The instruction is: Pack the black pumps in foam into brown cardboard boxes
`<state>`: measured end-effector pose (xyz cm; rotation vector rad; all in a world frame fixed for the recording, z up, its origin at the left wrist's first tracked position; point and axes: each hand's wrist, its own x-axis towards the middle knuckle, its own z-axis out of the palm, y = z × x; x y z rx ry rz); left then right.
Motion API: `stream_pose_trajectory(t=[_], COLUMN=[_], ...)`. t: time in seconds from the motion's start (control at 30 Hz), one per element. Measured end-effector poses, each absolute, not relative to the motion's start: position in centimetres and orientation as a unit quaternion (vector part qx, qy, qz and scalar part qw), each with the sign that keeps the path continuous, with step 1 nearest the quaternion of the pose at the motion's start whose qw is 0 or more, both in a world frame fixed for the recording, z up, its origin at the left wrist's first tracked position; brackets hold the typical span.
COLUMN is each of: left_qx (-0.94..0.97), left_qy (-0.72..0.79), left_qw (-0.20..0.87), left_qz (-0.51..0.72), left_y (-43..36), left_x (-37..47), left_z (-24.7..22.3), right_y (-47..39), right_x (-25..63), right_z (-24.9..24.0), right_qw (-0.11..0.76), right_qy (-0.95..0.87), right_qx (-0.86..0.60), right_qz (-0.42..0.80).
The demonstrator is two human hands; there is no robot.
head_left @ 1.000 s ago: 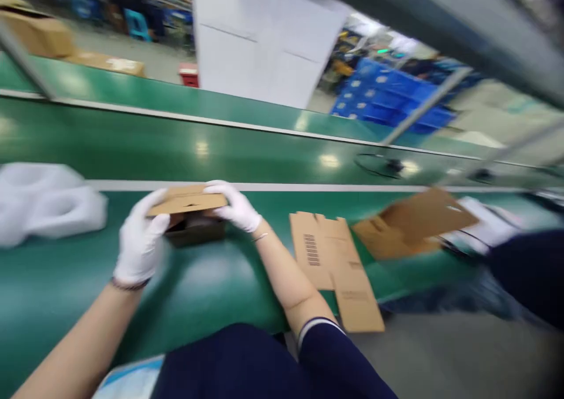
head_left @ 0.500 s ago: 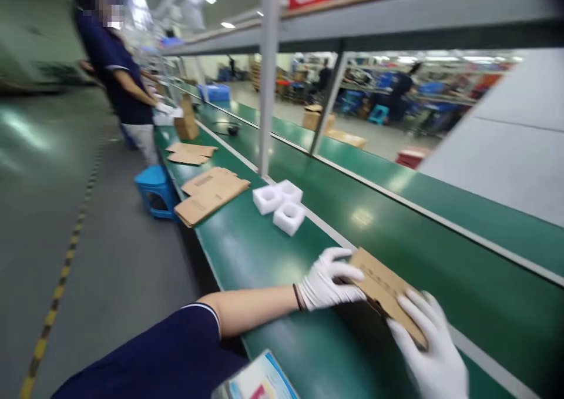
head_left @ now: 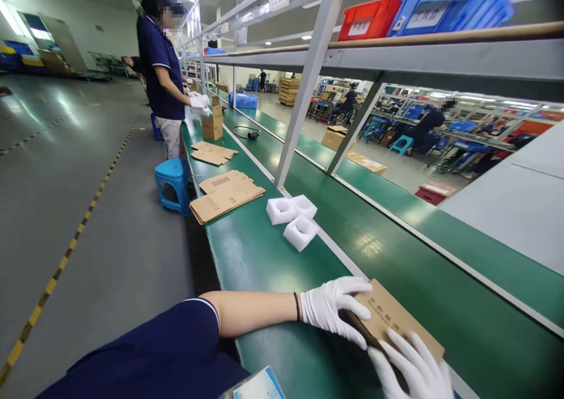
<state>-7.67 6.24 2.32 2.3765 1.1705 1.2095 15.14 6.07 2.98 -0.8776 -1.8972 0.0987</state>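
Note:
A printed brown cardboard box [head_left: 400, 319] lies at the lower right on the green bench, tilted, with a dark gap along its near side. My left hand [head_left: 337, 308], in a white glove, grips its left end, thumb and fingers around the edge. On the near right part of the box rests my right hand [head_left: 412, 366], also gloved, its fingers spread over the cardboard and partly cut off by the frame. Three white foam blocks with round holes [head_left: 301, 232] sit further up the bench. Beyond them is a stack of flat printed cartons [head_left: 227, 198].
A co-worker [head_left: 163, 64] stands at the far left of the bench [head_left: 238, 252], near an upright carton [head_left: 212, 123]. A blue stool [head_left: 171, 184] is beside the bench. A slanted metal post [head_left: 308, 87] and a shelf with red [head_left: 370, 18] and blue bins [head_left: 449, 8] stand over it.
The view has shifted, showing more of the shelf bins and co-worker. My right hand has moved left along the box, closer to my left hand, and the box's printed face is more visible.

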Motion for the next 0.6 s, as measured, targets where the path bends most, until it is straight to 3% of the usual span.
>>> stream_pose_trajectory(t=[0.17, 0.3, 0.43, 0.6], left_qx=[0.751, 0.705, 0.627, 0.602], left_qy=[0.455, 0.413, 0.319, 0.32], left_qw=[0.202, 0.292, 0.395, 0.431], left_qz=[0.435, 0.498, 0.591, 0.592], left_y=[3.4, 4.2, 4.5, 4.5], left_x=[-7.0, -6.2, -5.8, -5.8], left_z=[3.4, 2.2, 1.4, 1.5], right_y=[3.5, 3.7, 3.2, 2.8], right_x=[12.6, 13.4, 13.7, 12.7], right_z=[5.3, 4.1, 3.0, 2.5], right_qw=[0.394, 0.459, 0.415, 0.438], right_qy=[-0.863, -0.833, -0.839, -0.811], right_qx=[-0.315, -0.304, -0.311, -0.341], right_qz=[0.023, -0.052, -0.165, -0.187])
